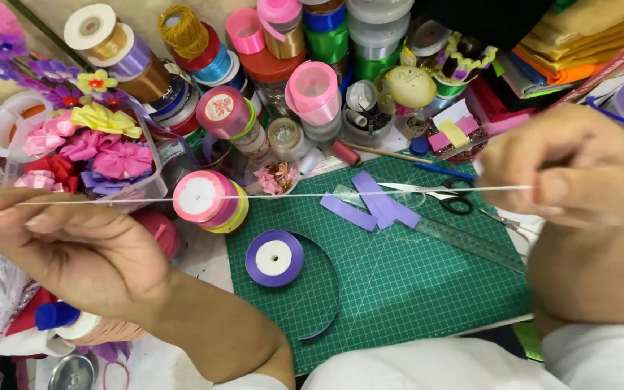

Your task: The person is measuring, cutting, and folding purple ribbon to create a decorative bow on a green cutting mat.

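Nearest the camera, the left hand (pixel 74 249) sits at about eight o'clock, its fingers curled and pinched on one end of a thin white thread (pixel 290 195). The right hand (pixel 579 173) is at about three o'clock, closed in a loose fist that pinches the other end. The thread runs taut and almost level between them, crossing the middle of the view above the work surface.

Under the left wrist, at seven o'clock, lies a bottle with a blue cap (pixel 59 318). In the centre is a green cutting mat (pixel 399 282). A purple ribbon spool (pixel 274 258) rests on the mat's left part, its loose end curling in an arc toward six o'clock. Cut purple ribbon strips (pixel 373 206) lie near the mat's top edge, just beside a clear ruler (pixel 464 242) and a pair of black-handled scissors (pixel 442 193) toward two o'clock.

At ten o'clock, just off the mat, a pink ribbon spool (pixel 200 197) stands behind the thread. Farther left, a clear plastic box (pixel 146 155) holds finished ribbon flowers (pixel 102 155) in pink, yellow, red and purple. Farthest away, from eleven to one o'clock, many ribbon rolls (pixel 283 65) in assorted colours are stacked together, with folded fabric (pixel 586 36) at the far two o'clock corner.
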